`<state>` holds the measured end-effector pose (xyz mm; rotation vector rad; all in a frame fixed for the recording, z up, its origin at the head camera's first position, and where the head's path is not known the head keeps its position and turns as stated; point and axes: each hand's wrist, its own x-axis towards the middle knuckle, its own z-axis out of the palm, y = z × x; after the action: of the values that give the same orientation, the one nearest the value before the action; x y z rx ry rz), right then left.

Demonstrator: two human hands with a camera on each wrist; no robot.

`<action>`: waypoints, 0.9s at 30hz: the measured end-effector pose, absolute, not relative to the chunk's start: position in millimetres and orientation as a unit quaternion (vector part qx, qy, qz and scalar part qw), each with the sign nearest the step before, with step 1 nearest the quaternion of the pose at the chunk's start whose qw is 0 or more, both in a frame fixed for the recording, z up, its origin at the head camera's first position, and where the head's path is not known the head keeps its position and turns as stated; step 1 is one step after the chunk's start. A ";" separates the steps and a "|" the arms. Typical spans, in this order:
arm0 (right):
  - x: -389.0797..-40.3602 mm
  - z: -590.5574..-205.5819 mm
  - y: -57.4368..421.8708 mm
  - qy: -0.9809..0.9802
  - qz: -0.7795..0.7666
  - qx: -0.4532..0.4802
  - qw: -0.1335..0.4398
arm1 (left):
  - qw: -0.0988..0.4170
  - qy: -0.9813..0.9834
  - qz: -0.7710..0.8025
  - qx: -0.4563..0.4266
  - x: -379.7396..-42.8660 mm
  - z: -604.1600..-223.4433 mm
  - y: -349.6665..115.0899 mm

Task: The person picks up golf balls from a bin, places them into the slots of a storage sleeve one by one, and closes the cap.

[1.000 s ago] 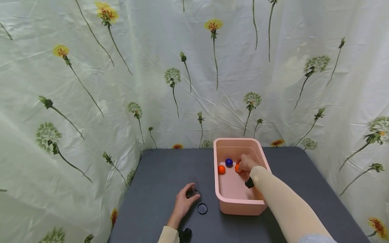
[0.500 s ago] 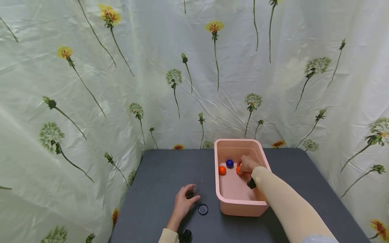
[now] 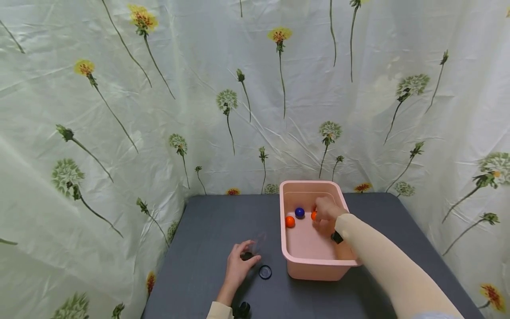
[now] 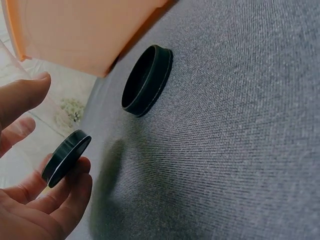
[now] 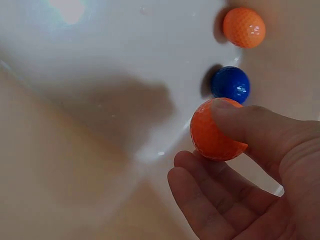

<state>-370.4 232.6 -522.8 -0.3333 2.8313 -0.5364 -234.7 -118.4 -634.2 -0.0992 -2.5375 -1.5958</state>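
My right hand (image 3: 326, 209) reaches into the pink bin (image 3: 311, 270) and pinches an orange golf ball (image 5: 212, 132) between thumb and fingers. In the right wrist view, a blue golf ball (image 5: 230, 84) and a second orange golf ball (image 5: 244, 27) lie in the bin beyond it. Left of the bin, my left hand (image 3: 237, 266) grips a clear, see-through container (image 3: 260, 241), hard to make out, with a round black end cap (image 4: 67, 157) near the fingers. A loose black lid (image 4: 147, 82) lies on the table, rim up, between that hand and the bin.
The dark grey table (image 3: 215, 221) carries the bin on its right half. Behind the table hangs a pale curtain (image 3: 247, 133) printed with dandelions. The bin's raised walls surround my right hand, and its forearm crosses over the near right rim.
My right hand has moved slightly right and away with the orange golf ball. The left hand stays nearly in place; its clear container now leans more to the right.
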 end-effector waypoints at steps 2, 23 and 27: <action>-368.7 -516.4 232.3 0.968 -0.183 -0.132 0.112 | 0.084 -0.842 -0.531 -0.033 -233.4 -632.9 -118.9; -327.9 -477.9 226.2 0.930 -0.303 -0.185 0.095 | 0.111 -0.819 -0.562 -0.037 -223.8 -612.8 -118.3; -318.3 -470.7 221.1 0.917 -0.343 -0.181 0.095 | 0.105 -0.815 -0.569 -0.039 -222.3 -610.1 -115.5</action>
<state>-318.3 221.1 -470.7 -0.5352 2.7184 -1.0182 -222.3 -115.5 -610.1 -0.1159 -2.4010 -1.6779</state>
